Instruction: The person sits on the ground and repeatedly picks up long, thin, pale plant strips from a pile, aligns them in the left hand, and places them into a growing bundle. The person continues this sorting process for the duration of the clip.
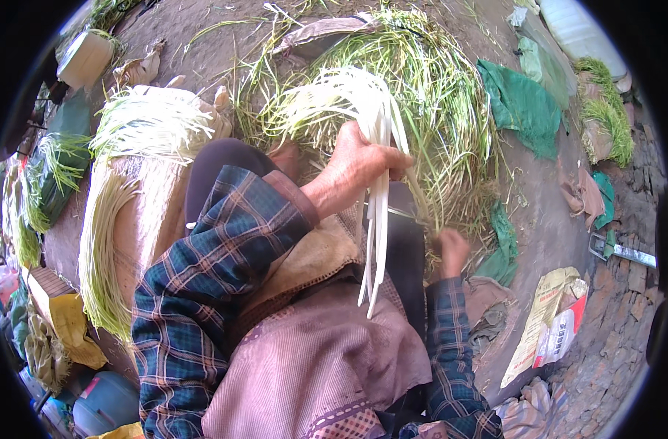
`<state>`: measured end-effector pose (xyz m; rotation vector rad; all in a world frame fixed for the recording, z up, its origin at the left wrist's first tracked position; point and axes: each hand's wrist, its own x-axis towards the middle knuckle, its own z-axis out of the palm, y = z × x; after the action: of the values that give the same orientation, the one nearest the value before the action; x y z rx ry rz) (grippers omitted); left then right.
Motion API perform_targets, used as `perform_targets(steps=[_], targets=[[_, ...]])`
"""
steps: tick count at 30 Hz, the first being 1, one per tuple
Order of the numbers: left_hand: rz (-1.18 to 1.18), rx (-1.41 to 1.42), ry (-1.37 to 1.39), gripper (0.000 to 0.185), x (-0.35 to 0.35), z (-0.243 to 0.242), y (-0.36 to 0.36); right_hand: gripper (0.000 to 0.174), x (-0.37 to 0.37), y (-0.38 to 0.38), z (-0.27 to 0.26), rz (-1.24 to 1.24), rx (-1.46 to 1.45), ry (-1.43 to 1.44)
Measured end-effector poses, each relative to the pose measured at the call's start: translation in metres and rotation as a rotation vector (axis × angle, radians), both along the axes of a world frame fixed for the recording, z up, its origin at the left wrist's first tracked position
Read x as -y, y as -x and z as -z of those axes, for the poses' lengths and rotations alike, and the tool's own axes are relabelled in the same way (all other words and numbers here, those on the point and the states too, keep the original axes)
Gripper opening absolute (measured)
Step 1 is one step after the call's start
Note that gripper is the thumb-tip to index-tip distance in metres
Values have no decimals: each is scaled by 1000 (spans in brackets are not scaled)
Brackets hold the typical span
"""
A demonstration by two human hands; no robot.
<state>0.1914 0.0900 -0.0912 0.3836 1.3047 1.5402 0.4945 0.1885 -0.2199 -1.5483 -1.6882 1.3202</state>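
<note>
My left hand [356, 164] grips a bunch of long pale chive-like stalks [361, 96] above my lap. Their bent part arches over to the left, and a few white ends hang below the fist over my apron [323, 362]. Low at the right edge of a large heap of green and yellowish stalks [443, 110] is my right hand [453, 252]. It is blurred, and whether its fingers hold any stalks cannot be made out. On the left, beside my knee, a pile of pale stalks [153, 120] lies on a light-coloured block or stool [147, 214]; more stalks [103, 258] drape down its side.
Green cloth or sacking [523, 107] lies right of the heap. Further right are a printed sack [553, 324] and a metal-handled tool [632, 255]. A white tub [85, 59] stands at upper left, a blue-green rounded container [106, 406] at lower left. Bare earth floor [542, 214] surrounds me.
</note>
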Motion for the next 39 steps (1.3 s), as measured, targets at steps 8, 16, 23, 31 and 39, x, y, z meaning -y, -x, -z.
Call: perform_targets(steps=[8,16,23,31,39], targets=[[-11,81,-204,15,0,-5,7,17,4,-53,-17,-198,752,-328],[87,59,-135,26,-3,3,3,23,30,114,-125,-467,-233,-248],[44,18,-55,17,3,5,8,15,37,141,-125,-325,-214,-356],[33,-98,91,20,8,7,17,15,-16,122,-166,-126,-344,-505],[116,-144,-8,27,14,9,26,16,-39,101,-173,-130,-303,-466]])
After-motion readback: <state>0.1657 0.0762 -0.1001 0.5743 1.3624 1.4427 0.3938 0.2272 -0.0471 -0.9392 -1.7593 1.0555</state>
